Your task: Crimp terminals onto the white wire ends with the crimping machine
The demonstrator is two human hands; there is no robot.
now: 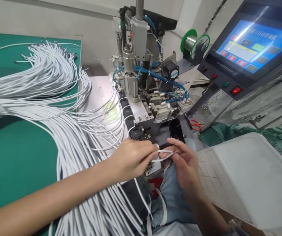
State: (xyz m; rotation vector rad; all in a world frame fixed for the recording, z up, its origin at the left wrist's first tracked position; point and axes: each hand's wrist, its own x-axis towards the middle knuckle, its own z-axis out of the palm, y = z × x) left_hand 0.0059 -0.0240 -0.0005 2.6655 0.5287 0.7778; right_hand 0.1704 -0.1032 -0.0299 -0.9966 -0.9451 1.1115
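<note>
Left hand (132, 159) pinches a white cable (164, 151), held low before the machine (137, 108). Right hand (187, 165) curled narrow, thumb at the cable's right end; cannot tell if gripping. Cable bundle (75, 137) spreads left, partly on green counter (15, 164). White tray (261, 173) near right; lit screen (256, 46) far right.

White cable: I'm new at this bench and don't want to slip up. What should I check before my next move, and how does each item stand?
1. Left hand pinching the white cable: ok.
2. Right hand gripping the cable firmly: cannot tell; its fingers are near the tip.
3. Screen lit: ok.
4. Red scissors apart from both hands: ok.
5. Cable bundle out from under the left forearm: not ok, the forearm crosses over it.
</note>
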